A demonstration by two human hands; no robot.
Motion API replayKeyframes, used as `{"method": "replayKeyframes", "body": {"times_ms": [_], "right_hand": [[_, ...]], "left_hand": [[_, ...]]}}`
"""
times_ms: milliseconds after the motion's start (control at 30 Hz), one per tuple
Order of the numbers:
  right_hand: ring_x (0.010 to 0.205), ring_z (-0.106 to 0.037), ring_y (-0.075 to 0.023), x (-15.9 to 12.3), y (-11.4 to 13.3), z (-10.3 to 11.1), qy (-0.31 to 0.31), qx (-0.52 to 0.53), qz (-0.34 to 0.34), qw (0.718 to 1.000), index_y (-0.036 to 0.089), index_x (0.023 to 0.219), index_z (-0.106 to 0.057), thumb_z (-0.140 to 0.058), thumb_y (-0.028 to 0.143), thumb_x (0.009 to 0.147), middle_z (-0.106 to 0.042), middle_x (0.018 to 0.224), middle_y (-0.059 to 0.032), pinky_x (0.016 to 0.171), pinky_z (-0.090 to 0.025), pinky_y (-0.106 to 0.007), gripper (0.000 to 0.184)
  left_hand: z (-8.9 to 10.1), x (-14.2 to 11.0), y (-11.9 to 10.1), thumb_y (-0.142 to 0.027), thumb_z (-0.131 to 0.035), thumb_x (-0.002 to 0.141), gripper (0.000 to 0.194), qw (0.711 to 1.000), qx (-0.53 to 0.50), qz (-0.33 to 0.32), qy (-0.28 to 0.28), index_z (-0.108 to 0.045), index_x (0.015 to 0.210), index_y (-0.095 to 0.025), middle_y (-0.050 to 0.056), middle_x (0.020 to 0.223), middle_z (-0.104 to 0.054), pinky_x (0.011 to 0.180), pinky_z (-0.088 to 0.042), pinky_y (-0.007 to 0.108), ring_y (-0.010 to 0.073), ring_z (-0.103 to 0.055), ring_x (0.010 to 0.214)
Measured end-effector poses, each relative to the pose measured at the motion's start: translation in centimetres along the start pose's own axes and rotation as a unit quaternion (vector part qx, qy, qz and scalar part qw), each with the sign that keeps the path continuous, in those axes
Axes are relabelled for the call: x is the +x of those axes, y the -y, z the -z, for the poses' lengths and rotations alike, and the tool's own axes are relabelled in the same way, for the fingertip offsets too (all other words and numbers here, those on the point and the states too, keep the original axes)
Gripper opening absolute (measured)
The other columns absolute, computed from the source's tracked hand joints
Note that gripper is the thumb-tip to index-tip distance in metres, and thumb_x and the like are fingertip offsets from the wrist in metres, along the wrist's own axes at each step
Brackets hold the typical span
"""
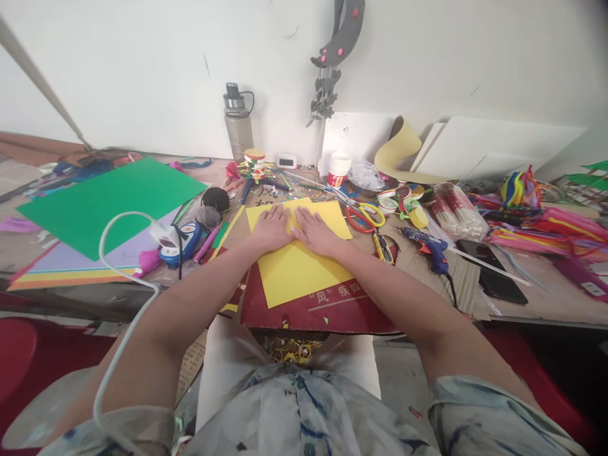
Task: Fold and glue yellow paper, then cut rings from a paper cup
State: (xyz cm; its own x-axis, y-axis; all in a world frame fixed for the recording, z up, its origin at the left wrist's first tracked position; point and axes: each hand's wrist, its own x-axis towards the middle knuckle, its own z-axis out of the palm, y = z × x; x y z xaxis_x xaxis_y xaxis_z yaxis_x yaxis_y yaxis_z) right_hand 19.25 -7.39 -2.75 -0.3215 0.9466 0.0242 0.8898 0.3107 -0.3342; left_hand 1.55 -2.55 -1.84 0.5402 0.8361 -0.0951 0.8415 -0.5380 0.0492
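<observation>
Yellow paper (304,275) lies on a dark red board (266,313) at the table's front edge. My left hand (273,227) rests flat on its upper part, fingers stretched out. Beside it my right hand (316,231) also presses flat on the yellow paper, and the two hands almost meet at the thumbs. Whether the paper is one folded sheet or several pieces, I cannot tell. Scissors with red and yellow handles (363,216) lie just right of the paper. Close to them is a yellow box cutter (384,247).
Green card (114,206) lies on coloured sheets at left, near a blue device with a white cable (183,244). A blue glue gun (430,248) and black phone (491,271) lie at right. Behind stand a bottle (238,126) and a paper cup (339,170).
</observation>
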Motion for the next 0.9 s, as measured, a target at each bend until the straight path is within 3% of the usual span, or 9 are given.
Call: {"method": "replayKeyframes", "body": {"times_ms": [233,433,567,667,800,900], "right_hand": [[0.175,-0.009,-0.0311,-0.6,-2.7,-1.2,0.012,-0.050,0.008,0.999,0.009,0.179,-0.025,-0.010,0.069,0.111,-0.015,0.186,-0.0183,0.140,-0.008,-0.059,0.092],[0.174,-0.010,-0.0336,-1.8,-4.2,-0.8,0.008,-0.055,-0.020,0.998,0.011,0.179,-0.024,-0.010,0.077,0.108,-0.015,0.186,-0.0191,0.140,-0.011,-0.060,0.098],[0.174,-0.010,-0.0345,-2.4,-4.5,-0.4,0.002,-0.052,-0.039,0.998,0.010,0.179,-0.026,-0.012,0.074,0.109,-0.017,0.186,-0.0196,0.140,-0.009,-0.061,0.095],[0.174,-0.010,-0.0338,-2.6,-4.3,0.0,-0.012,-0.017,-0.037,0.999,0.009,0.178,-0.026,-0.013,0.070,0.110,-0.019,0.185,-0.0200,0.140,-0.009,-0.062,0.092],[0.175,-0.002,-0.0300,-2.6,-3.2,0.2,-0.075,0.033,0.003,0.997,0.011,0.180,-0.017,-0.015,0.066,0.112,-0.010,0.187,-0.0176,0.140,-0.008,-0.061,0.088],[0.175,-0.003,-0.0299,-2.4,-2.0,-0.4,-0.055,0.031,0.043,0.997,0.012,0.181,-0.013,-0.017,0.067,0.112,-0.009,0.187,-0.0168,0.140,-0.007,-0.061,0.089]], "left_hand": [[0.1,0.0,0.1,-0.064,-0.039,0.107,0.094,1.000,-0.001,-0.006,-0.001,-0.023,0.177,-0.004,0.022,0.186,-0.015,0.141,-0.015,0.050,0.0342,-0.013,0.176],[0.2,0.1,0.2,-0.078,-0.028,0.104,0.103,1.000,-0.009,-0.004,0.012,-0.020,0.178,-0.007,0.020,0.187,-0.011,0.141,-0.012,0.051,0.0323,-0.009,0.176],[0.6,-0.1,0.6,-0.086,-0.033,0.099,0.110,0.999,-0.016,-0.015,0.032,-0.017,0.180,-0.012,0.022,0.188,-0.007,0.141,-0.008,0.052,0.0342,-0.004,0.177],[0.9,-0.2,0.9,-0.079,-0.035,0.103,0.103,0.999,-0.032,-0.029,0.027,-0.016,0.180,-0.013,0.021,0.188,-0.005,0.141,-0.006,0.054,0.0348,-0.001,0.176],[0.4,-0.3,0.6,-0.053,-0.025,0.112,0.080,0.994,-0.037,-0.088,-0.056,-0.020,0.179,-0.010,0.018,0.188,-0.010,0.142,-0.004,0.053,0.0307,0.000,0.176],[-0.3,-0.2,0.1,-0.045,-0.026,0.112,0.075,0.989,-0.009,-0.145,0.003,-0.022,0.178,-0.011,0.017,0.187,-0.014,0.142,-0.009,0.053,0.0301,-0.007,0.176]]}}
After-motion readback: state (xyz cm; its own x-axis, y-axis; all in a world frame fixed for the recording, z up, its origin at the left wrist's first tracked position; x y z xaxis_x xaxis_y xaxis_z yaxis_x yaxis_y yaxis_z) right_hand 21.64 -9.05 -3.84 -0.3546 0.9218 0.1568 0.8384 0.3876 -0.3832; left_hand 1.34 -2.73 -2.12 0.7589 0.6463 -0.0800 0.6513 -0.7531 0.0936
